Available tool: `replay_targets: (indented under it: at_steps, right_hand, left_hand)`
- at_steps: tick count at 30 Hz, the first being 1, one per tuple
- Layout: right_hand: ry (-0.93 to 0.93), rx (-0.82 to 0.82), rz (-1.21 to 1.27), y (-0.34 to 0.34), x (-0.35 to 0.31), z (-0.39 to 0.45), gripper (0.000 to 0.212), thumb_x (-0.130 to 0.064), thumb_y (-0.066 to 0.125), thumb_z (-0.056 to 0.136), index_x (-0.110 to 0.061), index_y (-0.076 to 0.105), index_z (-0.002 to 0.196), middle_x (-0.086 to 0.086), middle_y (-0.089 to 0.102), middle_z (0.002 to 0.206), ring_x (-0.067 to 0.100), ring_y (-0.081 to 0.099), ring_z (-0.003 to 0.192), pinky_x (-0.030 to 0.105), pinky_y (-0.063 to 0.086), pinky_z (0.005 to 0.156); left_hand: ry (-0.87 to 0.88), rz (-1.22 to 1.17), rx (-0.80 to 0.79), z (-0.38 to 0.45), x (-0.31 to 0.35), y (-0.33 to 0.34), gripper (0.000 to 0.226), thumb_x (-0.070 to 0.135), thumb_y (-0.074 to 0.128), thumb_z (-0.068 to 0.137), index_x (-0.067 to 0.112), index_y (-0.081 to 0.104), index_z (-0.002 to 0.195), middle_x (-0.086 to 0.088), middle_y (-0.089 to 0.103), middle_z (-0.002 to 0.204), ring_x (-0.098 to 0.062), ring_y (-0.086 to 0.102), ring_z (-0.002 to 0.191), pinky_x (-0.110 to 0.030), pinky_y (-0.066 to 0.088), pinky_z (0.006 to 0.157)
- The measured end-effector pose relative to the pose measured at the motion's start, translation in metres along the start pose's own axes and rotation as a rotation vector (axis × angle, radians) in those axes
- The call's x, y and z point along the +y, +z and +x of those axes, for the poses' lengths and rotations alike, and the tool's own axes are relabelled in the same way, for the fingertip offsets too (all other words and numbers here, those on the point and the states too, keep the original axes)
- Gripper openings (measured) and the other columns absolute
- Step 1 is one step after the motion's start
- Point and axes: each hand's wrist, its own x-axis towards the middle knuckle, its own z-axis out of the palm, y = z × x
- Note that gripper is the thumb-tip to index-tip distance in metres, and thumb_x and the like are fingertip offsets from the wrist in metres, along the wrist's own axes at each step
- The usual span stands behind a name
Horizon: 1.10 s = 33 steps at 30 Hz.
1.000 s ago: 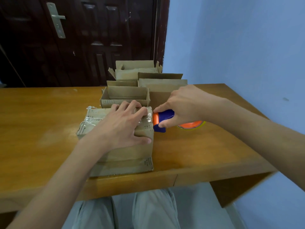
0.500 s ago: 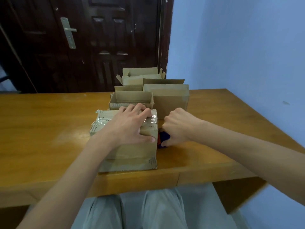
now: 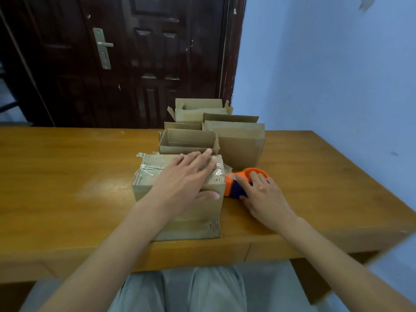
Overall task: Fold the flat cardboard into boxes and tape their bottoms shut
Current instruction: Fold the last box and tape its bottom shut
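Note:
A folded cardboard box (image 3: 193, 219) stands bottom-up near the table's front edge, with clear tape (image 3: 153, 171) running across its top. My left hand (image 3: 189, 183) presses flat on that top, fingers straight and thumb over the front face. Just right of the box, an orange and blue tape dispenser (image 3: 231, 188) lies on the table. My right hand (image 3: 263, 197) holds it, fingers wrapped over its blue handle and orange roll holder.
Several open cardboard boxes (image 3: 189, 143) stand in a cluster behind the taped one, a taller box (image 3: 240, 149) at their right. The wooden table (image 3: 67, 188) stretches left. A dark door (image 3: 135, 64) and a blue wall (image 3: 326, 86) lie beyond.
My right hand has brought the dispenser down from the box's top right edge to the table beside it. My left hand stayed pressed on the box top.

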Motion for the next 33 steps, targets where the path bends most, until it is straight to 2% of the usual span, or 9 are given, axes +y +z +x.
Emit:
replay_targets:
  at_steps: [3,7,9,12,15,17,22,26,33]
  right_hand:
    - [0.074,-0.016,0.113,-0.006,0.002,-0.003,0.060,-0.027,0.058,0.100,-0.032,0.038,0.156,0.005,0.057,0.134,0.024,0.056,0.117,0.039,0.047,0.102]
    - [0.328,0.267,0.548,-0.052,-0.024,0.010,0.043,-0.029,0.043,0.108,-0.025,0.052,0.150,-0.007,0.054,0.145,0.007,0.049,0.131,0.031,0.045,0.110]
    - [0.256,0.290,0.677,-0.077,-0.059,0.020,0.047,-0.036,0.033,0.110,-0.025,0.051,0.151,-0.014,0.053,0.146,-0.002,0.045,0.136,0.023,0.037,0.114]
    - [0.051,0.188,0.608,-0.079,-0.100,0.021,0.057,-0.047,0.019,0.112,-0.026,0.042,0.159,-0.012,0.046,0.159,0.001,0.037,0.149,0.032,0.030,0.126]
    - [-0.064,0.196,0.450,-0.065,-0.107,0.023,0.053,-0.043,0.018,0.115,-0.024,0.040,0.160,-0.008,0.045,0.162,0.005,0.036,0.152,0.045,0.032,0.126]
    - [-0.112,0.205,0.374,-0.061,-0.108,0.029,0.050,-0.040,0.023,0.115,-0.023,0.045,0.157,-0.006,0.049,0.159,0.007,0.041,0.150,0.047,0.035,0.124]
    - [-0.136,0.224,0.283,-0.063,-0.106,0.040,0.046,-0.037,0.031,0.113,-0.023,0.057,0.149,-0.004,0.055,0.155,0.010,0.048,0.145,0.047,0.037,0.122]
    - [-0.176,0.219,0.241,-0.064,-0.101,0.042,0.047,-0.037,0.030,0.113,-0.022,0.059,0.148,-0.003,0.058,0.153,0.012,0.051,0.143,0.049,0.039,0.120]
    - [-0.074,0.203,0.297,-0.077,-0.114,0.044,0.048,-0.039,0.031,0.111,-0.024,0.068,0.137,-0.005,0.067,0.141,0.008,0.059,0.133,0.044,0.037,0.121]
  left_hand:
    - [-0.018,0.095,0.069,-0.002,0.004,0.005,0.095,0.078,0.016,0.096,0.012,0.025,0.165,-0.010,0.029,0.170,-0.026,0.030,0.156,-0.042,0.032,0.124]
    - [-0.017,0.121,0.242,-0.011,0.004,0.018,0.077,0.072,0.041,0.097,0.013,0.062,0.142,-0.005,0.067,0.138,-0.023,0.064,0.127,-0.036,0.056,0.097]
    - [0.002,0.025,0.339,-0.014,0.006,0.018,0.061,0.062,0.055,0.098,0.013,0.068,0.133,-0.004,0.071,0.131,-0.021,0.068,0.120,-0.036,0.058,0.093]
    - [0.038,-0.163,0.284,-0.025,-0.006,0.010,0.048,0.047,0.047,0.105,0.022,0.061,0.143,0.006,0.064,0.143,-0.014,0.058,0.133,-0.034,0.053,0.106]
    - [0.028,-0.058,0.253,-0.050,-0.027,0.010,0.054,0.050,0.045,0.103,0.028,0.052,0.152,0.010,0.056,0.153,-0.015,0.049,0.144,-0.037,0.045,0.117]
    - [-0.023,-0.033,0.316,-0.065,-0.035,0.017,0.054,0.050,0.051,0.102,0.023,0.056,0.150,0.005,0.061,0.149,-0.017,0.054,0.140,-0.041,0.047,0.116]
    - [-0.328,-0.045,0.447,-0.094,-0.054,0.019,0.054,0.066,0.051,0.099,0.027,0.075,0.129,0.007,0.073,0.130,-0.012,0.066,0.125,-0.036,0.051,0.108]
    - [-0.518,-0.112,0.395,-0.108,-0.057,0.021,0.062,0.074,0.044,0.100,0.031,0.070,0.136,0.013,0.064,0.142,-0.007,0.052,0.140,-0.032,0.056,0.100]
    - [-0.656,-0.288,0.378,-0.106,-0.045,0.020,0.085,0.080,0.038,0.092,0.019,0.060,0.148,0.007,0.042,0.164,-0.016,0.045,0.148,-0.039,0.049,0.108]
